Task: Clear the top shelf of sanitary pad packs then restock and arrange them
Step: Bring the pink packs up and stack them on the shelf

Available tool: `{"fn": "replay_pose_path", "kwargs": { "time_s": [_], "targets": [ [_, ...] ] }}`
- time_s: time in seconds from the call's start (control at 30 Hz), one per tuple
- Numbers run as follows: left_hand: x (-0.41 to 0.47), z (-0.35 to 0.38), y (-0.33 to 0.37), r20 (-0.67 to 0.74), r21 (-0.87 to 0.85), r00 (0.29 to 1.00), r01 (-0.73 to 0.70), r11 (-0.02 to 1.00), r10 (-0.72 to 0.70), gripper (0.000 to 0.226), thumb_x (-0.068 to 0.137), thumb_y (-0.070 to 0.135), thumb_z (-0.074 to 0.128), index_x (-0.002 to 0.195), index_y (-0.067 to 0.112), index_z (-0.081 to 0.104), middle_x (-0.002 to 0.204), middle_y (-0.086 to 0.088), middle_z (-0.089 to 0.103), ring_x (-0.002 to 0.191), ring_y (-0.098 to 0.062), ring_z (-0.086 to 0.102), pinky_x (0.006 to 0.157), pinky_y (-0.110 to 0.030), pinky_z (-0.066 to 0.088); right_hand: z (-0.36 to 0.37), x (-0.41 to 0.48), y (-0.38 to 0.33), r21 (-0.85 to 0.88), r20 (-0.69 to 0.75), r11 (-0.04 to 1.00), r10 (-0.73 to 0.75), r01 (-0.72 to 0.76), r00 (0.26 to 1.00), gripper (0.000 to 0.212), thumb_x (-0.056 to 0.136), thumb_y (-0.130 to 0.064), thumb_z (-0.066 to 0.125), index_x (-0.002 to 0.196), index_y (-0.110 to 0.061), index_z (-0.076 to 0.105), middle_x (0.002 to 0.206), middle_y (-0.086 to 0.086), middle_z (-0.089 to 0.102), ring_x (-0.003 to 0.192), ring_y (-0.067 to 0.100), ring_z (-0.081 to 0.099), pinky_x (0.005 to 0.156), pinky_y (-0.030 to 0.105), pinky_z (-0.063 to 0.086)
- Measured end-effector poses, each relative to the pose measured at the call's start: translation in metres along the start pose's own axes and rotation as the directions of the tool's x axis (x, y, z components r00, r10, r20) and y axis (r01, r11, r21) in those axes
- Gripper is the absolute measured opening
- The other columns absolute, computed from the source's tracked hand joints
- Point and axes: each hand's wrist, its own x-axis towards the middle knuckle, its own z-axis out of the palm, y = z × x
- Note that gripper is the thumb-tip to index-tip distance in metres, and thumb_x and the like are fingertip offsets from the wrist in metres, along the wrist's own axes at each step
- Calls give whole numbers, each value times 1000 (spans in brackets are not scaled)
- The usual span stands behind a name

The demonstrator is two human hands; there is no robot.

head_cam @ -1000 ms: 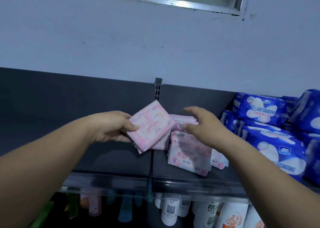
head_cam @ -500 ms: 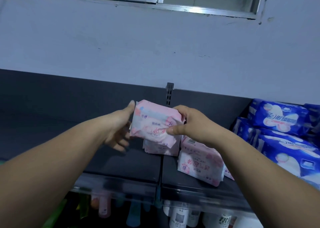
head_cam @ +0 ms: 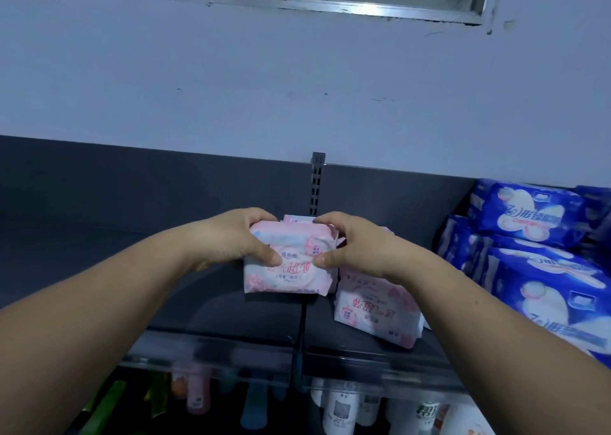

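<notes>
Pink pack (head_cam: 287,277), one, in two hands (head_cam: 228,240) (head_cam: 354,247)

Left hand (head_cam: 231,239) now also around pink pack (head_cam: 288,277)

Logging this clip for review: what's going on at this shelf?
A person grips a pink pad pack upright between the left hand and right hand, thumbs on its front, at the middle of the dark top shelf. Another pink pack sits just right of it, and blue packs are stacked at the far right.
</notes>
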Motion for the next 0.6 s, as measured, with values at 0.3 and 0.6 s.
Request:
{"fn": "replay_pose_path", "kwargs": {
  "time_s": [0.3, 0.6],
  "targets": [
    [27, 40, -31, -93, 472, 995, 69, 879, -28, 86, 82, 23, 73, 152, 32, 23, 148, -2, 33, 122, -24, 49, 101, -36, 45, -38, -38, 26, -411, -31, 878, 255, -245, 967, 72, 82, -38, 76, 143, -29, 41, 140, -2, 51, 117, 19, 54, 95, 31, 47],
    [21, 88, 21, 10, 795, 981, -124, 593, 192, 100, 81, 37, 69, 154, 31, 2, 163, 3, 0, 149, -20, -7, 120, -47, 3, -34, -52, 55, -203, -156, 949, 213, -242, 965, 54, 87, -47, 66, 136, -30, 52, 138, -4, 52, 126, 19, 50, 105, 34, 41]
  ]
}}
